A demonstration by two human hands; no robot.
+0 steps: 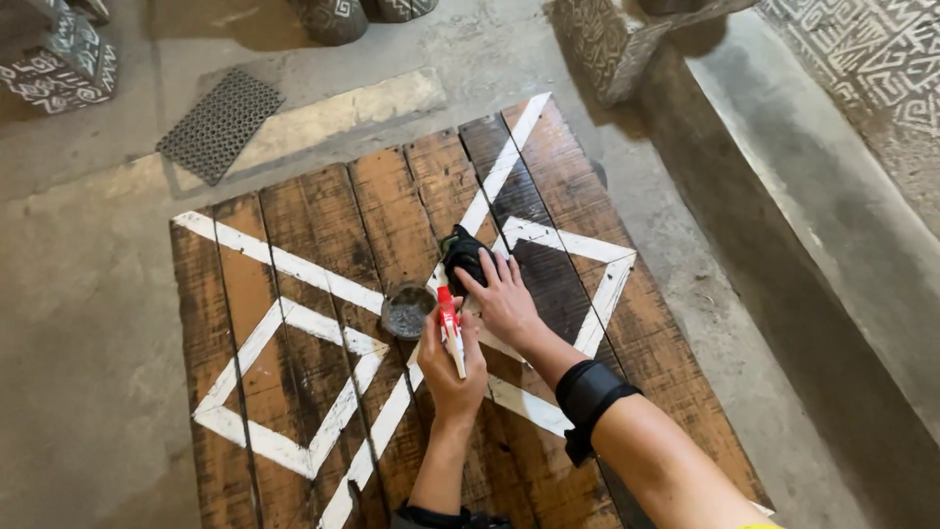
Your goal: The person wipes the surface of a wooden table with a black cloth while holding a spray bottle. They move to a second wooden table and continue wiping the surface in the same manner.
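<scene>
Left hand (pixel 452 364) grips a marker (pixel 449 328). Right hand (pixel 504 299) presses a cloth (pixel 462 253), fingers extended, on the board (pixel 294 255). Risk: wiping may smear the white lines or tip the nearby cup (pixel 406 310).

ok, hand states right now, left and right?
Left hand: closed, grip around a red and white tube.
Right hand: fingers pressing a black cloth onto the wooden table.

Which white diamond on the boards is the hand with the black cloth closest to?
The far diamond. The right hand presses the black cloth at its corner; the near diamond lies off to the side.
</scene>
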